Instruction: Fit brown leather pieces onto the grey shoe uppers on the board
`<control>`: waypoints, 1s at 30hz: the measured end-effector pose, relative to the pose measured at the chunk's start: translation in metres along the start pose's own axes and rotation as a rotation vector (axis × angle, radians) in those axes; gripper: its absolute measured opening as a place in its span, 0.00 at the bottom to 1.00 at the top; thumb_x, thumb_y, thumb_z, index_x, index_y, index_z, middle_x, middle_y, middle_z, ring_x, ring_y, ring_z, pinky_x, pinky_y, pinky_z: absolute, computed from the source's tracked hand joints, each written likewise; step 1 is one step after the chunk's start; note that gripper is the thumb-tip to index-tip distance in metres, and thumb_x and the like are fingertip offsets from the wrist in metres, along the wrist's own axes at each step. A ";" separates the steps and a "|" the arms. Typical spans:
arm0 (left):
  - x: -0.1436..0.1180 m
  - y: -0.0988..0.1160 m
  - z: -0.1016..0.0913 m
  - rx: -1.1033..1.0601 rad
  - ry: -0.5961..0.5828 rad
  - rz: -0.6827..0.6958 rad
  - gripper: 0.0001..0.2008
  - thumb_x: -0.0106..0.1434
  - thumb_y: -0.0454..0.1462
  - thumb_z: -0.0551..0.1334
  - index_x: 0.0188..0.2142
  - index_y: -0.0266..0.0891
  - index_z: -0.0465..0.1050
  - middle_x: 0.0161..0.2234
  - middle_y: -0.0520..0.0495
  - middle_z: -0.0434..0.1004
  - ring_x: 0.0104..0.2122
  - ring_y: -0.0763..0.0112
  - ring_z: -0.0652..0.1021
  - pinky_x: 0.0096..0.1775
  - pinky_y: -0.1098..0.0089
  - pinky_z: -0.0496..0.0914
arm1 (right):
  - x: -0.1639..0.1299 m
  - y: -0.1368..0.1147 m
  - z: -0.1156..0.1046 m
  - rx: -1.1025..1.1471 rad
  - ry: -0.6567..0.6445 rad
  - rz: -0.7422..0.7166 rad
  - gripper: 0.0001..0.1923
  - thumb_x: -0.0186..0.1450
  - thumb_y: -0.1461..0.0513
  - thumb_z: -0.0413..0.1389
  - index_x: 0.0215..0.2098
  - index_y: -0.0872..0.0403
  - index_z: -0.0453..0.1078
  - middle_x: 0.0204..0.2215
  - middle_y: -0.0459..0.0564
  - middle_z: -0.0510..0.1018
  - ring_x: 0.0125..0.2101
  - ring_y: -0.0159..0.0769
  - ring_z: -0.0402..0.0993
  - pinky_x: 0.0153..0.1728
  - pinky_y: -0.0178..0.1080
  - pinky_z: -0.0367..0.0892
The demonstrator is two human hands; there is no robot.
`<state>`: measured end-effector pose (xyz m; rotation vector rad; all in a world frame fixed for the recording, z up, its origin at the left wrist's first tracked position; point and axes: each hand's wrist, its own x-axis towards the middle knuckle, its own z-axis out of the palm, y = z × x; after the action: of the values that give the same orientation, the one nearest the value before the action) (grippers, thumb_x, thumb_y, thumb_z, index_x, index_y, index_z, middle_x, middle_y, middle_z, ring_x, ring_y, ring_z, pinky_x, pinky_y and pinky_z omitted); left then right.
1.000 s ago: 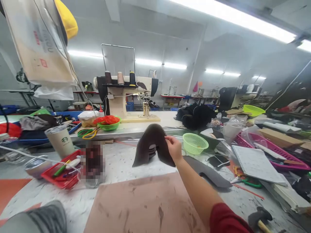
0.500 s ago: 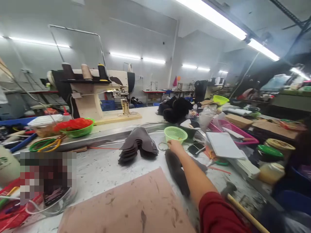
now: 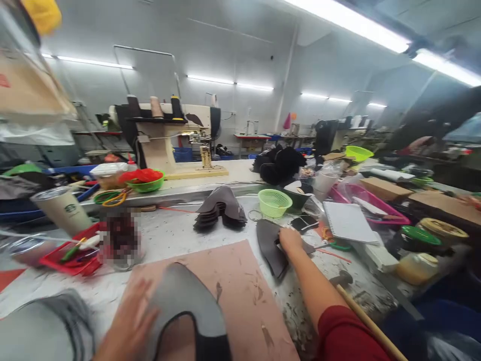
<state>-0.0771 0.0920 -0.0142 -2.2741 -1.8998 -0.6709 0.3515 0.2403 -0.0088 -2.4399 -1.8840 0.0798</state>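
Observation:
A grey U-shaped piece with a dark lining lies on the pinkish-brown board in front of me. My left hand, blurred, is at its left edge with fingers stretched out. My right hand is over a dark grey curved piece to the right of the board. Its fingers are curled, and what they hold is hidden; a thin pointed thing sticks out to the right of them. Behind the board stands a stack of dark grey curved pieces. More grey pieces are stacked at the lower left.
A pale green basket and a spiral notebook stand behind my right hand. A long-handled hammer lies by my right forearm. At left are a tumbler and a red tray; a sewing machine stands behind.
My right hand has drawn back from beside the green basket to the dark piece. My left hand and the grey U-shaped piece have come into view. The view has turned left.

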 end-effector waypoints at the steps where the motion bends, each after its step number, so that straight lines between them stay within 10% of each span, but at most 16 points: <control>1: -0.007 0.008 0.005 0.010 -0.078 0.034 0.25 0.61 0.53 0.44 0.54 0.50 0.57 0.55 0.49 0.59 0.54 0.56 0.62 0.50 0.55 0.62 | -0.003 0.001 0.001 -0.005 -0.006 -0.008 0.14 0.62 0.67 0.43 0.38 0.59 0.70 0.41 0.61 0.73 0.45 0.44 0.67 0.44 0.42 0.57; 7: -0.035 0.055 0.004 0.000 -0.531 0.198 0.27 0.61 0.50 0.46 0.58 0.50 0.44 0.59 0.48 0.46 0.57 0.55 0.53 0.54 0.51 0.55 | -0.003 0.026 0.002 0.010 -0.085 -0.052 0.12 0.60 0.60 0.49 0.39 0.55 0.69 0.39 0.56 0.75 0.39 0.42 0.72 0.34 0.37 0.63; 30: -0.047 0.067 -0.008 -0.041 -0.515 0.111 0.26 0.62 0.51 0.45 0.58 0.48 0.46 0.60 0.47 0.45 0.58 0.58 0.51 0.56 0.53 0.51 | -0.014 0.033 -0.029 0.063 -0.208 0.008 0.06 0.54 0.62 0.49 0.28 0.54 0.67 0.29 0.54 0.75 0.33 0.41 0.72 0.28 0.35 0.61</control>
<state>-0.0213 0.0324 -0.0121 -2.7539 -1.9328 -0.1090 0.3821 0.2177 0.0173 -2.4822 -1.9166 0.4020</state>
